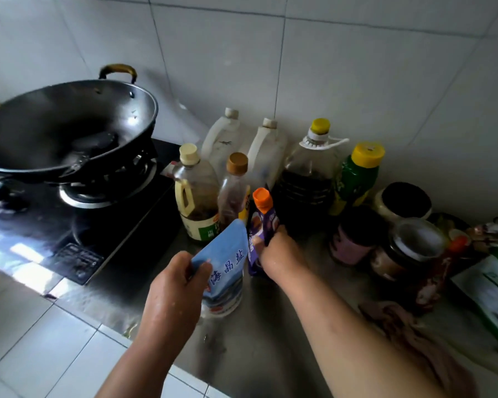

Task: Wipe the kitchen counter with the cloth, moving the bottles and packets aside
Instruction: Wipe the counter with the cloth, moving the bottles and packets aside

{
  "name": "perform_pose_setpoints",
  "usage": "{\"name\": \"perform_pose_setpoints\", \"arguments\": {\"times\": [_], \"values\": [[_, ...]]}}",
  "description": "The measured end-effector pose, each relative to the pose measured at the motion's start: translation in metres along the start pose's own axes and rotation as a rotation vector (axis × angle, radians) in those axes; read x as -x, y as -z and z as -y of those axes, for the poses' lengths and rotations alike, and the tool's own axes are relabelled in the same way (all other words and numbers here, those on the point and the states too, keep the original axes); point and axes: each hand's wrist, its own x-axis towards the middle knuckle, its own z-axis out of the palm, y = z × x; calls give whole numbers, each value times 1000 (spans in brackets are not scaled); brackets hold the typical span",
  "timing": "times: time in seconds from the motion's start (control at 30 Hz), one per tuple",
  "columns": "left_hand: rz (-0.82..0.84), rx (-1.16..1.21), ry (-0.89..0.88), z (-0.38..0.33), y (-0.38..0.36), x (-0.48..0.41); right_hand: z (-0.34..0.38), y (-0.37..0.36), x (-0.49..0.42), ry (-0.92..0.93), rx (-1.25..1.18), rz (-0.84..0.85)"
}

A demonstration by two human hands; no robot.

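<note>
- The left hand [173, 285] pinches the top corner of a pale blue soft salt packet [227, 254] between thumb and fingers [203, 268]; the packet's base rests on the stainless steel worktop [256, 349].
- The right hand [279, 254] grips a purple spouted pouch with an orange cap [263, 222], fingers curled round its body, just beside the blue packet.
- A crumpled pinkish cloth [385, 314] lies on the worktop along the right forearm, held by neither hand.
- Behind the pouch stand a clear handled bottle with a cream cap [194, 193], a slim bottle with a brown cap [235, 191] and a large dark-filled bottle with a yellow cap [311, 173].
- A black wok [55, 130] sits on the hob at the left.
</note>
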Motion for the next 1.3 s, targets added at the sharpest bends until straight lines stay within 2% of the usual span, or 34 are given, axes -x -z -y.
{"name": "perform_pose_setpoints", "arguments": {"times": [0.2,0.37,0.47,0.57,0.7,0.93,1.07,1.17,1.3], "values": [[26,-30,-5,0,0,-1,-6,-2,-13,-24,-160,49],[93,-46,-1,-5,-5,-1,-22,-7,-17,63,-109,145],[123,-36,20,-8,-5,1,-30,-7,-16,1,-49,77],[157,-36,25,-9,-1,3,-33,-10,-18,-48,-192,48],[170,-48,15,-8,3,4,-41,-13,-19,0,-274,139],[271,-85,-36,-20,-6,14,-74,-2,-15,-56,-434,266],[333,-61,-39,-36,-20,21,-93,11,-15,-139,-399,242],[355,-12,-28,-52,-35,25,-111,23,-14,-158,-422,158],[260,71,14,-73,-61,24,-138,35,-13,-161,-442,53]]}}
